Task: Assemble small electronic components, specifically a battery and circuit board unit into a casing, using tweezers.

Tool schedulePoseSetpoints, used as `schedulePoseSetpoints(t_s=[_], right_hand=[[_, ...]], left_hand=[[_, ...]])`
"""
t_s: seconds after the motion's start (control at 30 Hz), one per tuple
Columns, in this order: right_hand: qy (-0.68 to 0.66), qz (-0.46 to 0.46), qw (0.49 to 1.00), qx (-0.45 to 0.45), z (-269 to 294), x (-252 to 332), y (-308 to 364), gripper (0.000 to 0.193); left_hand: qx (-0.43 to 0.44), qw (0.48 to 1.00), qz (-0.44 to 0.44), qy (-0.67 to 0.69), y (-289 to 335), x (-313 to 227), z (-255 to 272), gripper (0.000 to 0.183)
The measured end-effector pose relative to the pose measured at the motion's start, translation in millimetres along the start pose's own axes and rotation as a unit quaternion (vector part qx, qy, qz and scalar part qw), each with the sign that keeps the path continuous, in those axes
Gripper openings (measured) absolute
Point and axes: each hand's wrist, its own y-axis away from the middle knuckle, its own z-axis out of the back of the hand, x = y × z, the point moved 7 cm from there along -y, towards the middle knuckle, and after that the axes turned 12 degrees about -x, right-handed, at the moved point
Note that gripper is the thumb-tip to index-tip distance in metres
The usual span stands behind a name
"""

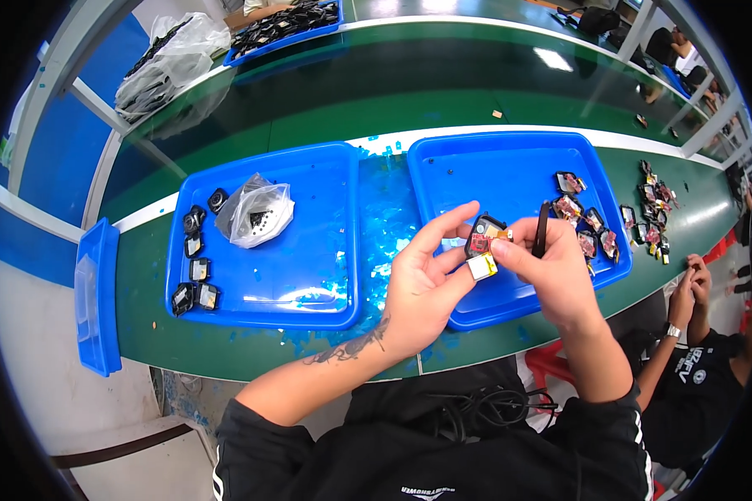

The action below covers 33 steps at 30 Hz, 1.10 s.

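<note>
Over the near left edge of the right-hand tray, my left hand (419,292) grips a small black watch-like case (479,240) by its sides. The case is open, with reddish and gold inner parts showing. A silver-white battery with yellow tape (482,266) sticks out at its lower edge. My right hand (560,271) is closed, its thumb pressed near the case's right side. From its fingers a slim black tool (542,230) points up; whether it is a pair of tweezers I cannot tell.
Blue trays stand left (353,242) and right (510,140) on a green table (251,351). The left one holds a bag of small black parts (259,215) and several cases (199,269). Similar open units (587,244) lie right, more (656,204) beyond. A co-worker's hands (695,280) are at far right.
</note>
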Motion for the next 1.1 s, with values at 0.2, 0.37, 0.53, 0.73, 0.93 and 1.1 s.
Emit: schedulePoseSetpoints(t_s=[0.2,0.37,0.53,0.73,0.93,1.1], right_hand=[[-0.011,0.022,0.999,-0.034,4,-7,17,0.013],[-0.008,0.03,0.999,-0.029,6,-6,15,0.013],[0.049,0.071,0.996,-0.004,12,2,14,0.012],[0.098,0.09,0.991,0.027,16,2,14,0.01],[0.017,0.096,0.994,-0.052,24,-9,14,0.008],[0.061,0.087,0.994,-0.015,24,-7,12,0.008]], left_hand=[[0.034,0.996,-0.067,-0.056,5,3,-2,0.044],[0.047,0.997,-0.045,-0.028,6,0,-8,0.036],[0.083,0.996,-0.003,-0.024,4,4,-7,0.033],[0.069,0.991,-0.011,-0.118,4,7,-5,0.017],[0.041,0.995,0.047,-0.073,2,14,-3,0.013],[0.033,0.995,0.067,-0.073,1,16,0,0.013]])
